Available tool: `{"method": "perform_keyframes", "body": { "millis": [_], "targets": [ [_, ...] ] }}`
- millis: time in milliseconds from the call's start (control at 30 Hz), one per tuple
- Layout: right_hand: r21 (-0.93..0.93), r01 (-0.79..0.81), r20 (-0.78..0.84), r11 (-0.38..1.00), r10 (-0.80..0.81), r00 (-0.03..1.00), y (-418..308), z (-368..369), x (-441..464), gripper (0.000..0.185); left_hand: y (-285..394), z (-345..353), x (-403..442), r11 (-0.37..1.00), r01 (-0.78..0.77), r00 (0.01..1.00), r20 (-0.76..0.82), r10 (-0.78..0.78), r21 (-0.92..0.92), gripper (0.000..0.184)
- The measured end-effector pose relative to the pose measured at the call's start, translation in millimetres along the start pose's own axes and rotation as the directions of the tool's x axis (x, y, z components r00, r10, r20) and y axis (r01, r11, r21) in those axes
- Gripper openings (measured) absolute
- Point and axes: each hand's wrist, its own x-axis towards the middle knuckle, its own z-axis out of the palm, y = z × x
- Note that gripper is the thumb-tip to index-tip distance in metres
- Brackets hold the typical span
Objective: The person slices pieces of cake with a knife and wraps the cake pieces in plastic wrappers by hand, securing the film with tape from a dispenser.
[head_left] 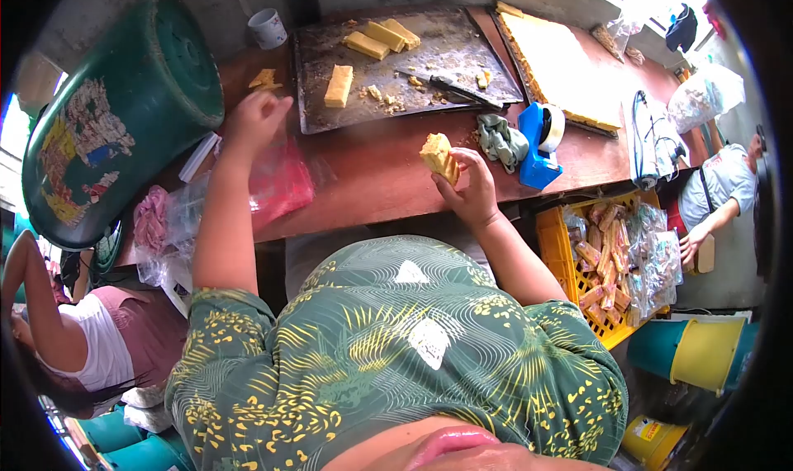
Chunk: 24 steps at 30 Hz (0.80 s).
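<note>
Green-and-yellow fabric shirt [388, 331], right hand [472, 192] pinching blocky yellow cake piece [439, 157]
Squeeze lightly, looks crumbly; left hand [254, 123] blurry, can't tell its grip

The right grip [473, 192] partly hides the yellow piece [437, 152]

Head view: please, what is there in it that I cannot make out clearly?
All in the head view:
- Left hand: blurred, so whether the fingers hold anything cannot be told.
- Cake piece: partly hidden by the fingers of the right hand.
- Packs: any print is too small to read.
- Yellow bucket: its label is too small to read.
- Person at left: partly cut off by the dark rim.
</note>
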Motion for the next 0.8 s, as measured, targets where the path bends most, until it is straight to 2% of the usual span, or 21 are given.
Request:
{"method": "perform_keyframes", "body": {
  "millis": [100, 200, 333, 433, 533, 600, 633, 700, 733, 800],
  "targets": [
    [0.040, -0.039, -0.011, 0.998, 0.040, 0.999, 4, 2, -2, 0.051, -44, 8, -49, 0.998, 0.009, 0.998, -0.056, -0.005, 0.070, 0.030],
    [0.034, -0.040, -0.004, 0.999, 0.040, 0.999, 4, 2, -2, 0.052, -60, 29, -90, 0.995, -0.079, 0.983, -0.160, 0.089, 0.065, 0.029],
    [0.004, -0.051, 0.007, 0.999, 0.051, 0.999, 6, 3, -5, 0.055, -75, 34, -93, 0.991, 0.039, 0.991, -0.119, -0.054, -0.127, 0.028],
    [-0.024, -0.024, -0.015, 0.999, 0.024, 1.000, 7, 4, -4, 0.057, -55, 32, -100, 1.000, 0.025, 0.994, -0.107, -0.024, 0.004, 0.026],
    [-0.023, -0.056, -0.024, 0.998, 0.055, 0.998, 4, 4, -4, 0.057, -77, 44, -96, 0.998, -0.013, 0.989, -0.145, 0.004, -0.060, 0.024],
    [0.014, -0.104, -0.019, 0.994, 0.104, 0.994, 1, 3, -2, 0.057, -80, 47, -95, 0.986, 0.054, 0.991, -0.112, -0.072, -0.158, 0.025],
    [0.123, -0.138, -0.016, 0.983, 0.141, 0.990, 0, 7, 0, 0.057, -79, 45, -95, 0.975, 0.089, 0.989, -0.096, -0.110, -0.206, 0.025],
    [0.339, -0.201, 0.008, 0.919, 0.211, 0.978, -5, 24, 5, 0.058, -69, 38, -99, 0.998, -0.001, 0.994, -0.113, -0.007, -0.068, 0.024],
    [0.505, -0.238, 0.138, 0.830, 0.195, 0.971, -34, 27, 16, 0.063, -64, 36, -102, 0.999, -0.042, 0.993, -0.111, 0.042, 0.000, 0.024],
    [0.670, -0.510, 0.480, 0.539, 0.210, 0.852, -64, 40, 27, 0.072, -70, 39, -99, 0.995, 0.026, 0.995, -0.091, -0.035, -0.099, 0.021]
  ]
}}
